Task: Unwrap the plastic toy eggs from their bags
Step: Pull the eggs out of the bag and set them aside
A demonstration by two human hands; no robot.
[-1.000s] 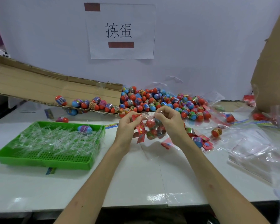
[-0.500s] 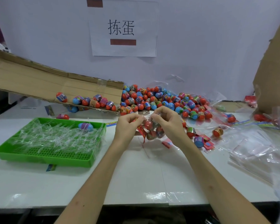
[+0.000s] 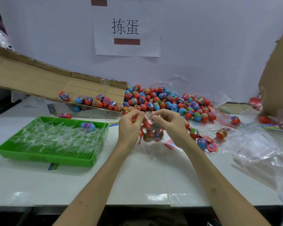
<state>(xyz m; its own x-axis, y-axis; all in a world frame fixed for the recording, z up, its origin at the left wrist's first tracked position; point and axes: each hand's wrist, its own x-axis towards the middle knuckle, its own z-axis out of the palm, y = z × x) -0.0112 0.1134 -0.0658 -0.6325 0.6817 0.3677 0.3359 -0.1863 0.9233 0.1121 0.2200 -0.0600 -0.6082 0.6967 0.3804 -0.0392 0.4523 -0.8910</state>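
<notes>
Left hand (image 3: 129, 128): pinches clear plastic bag of red toy eggs (image 3: 151, 130), nine o'clock edge.
Right hand (image 3: 170, 126): pinches three o'clock edge, apparently to pull it open.

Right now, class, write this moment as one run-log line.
left hand: pinches bag | right hand: pinches bag | bag: held, eggs inside | step: opening

A clear plastic bag (image 3: 153, 133) stuffed with red-topped toy eggs (image 3: 147, 124) hangs upright just right of the green tray (image 3: 44, 158), its mouth, perhaps already parting, pinched between left hand (image 3: 129, 127) and right hand (image 3: 170, 125), while a heap of loose eggs (image 3: 162, 100) lies beyond the tray's far right corner.
</notes>
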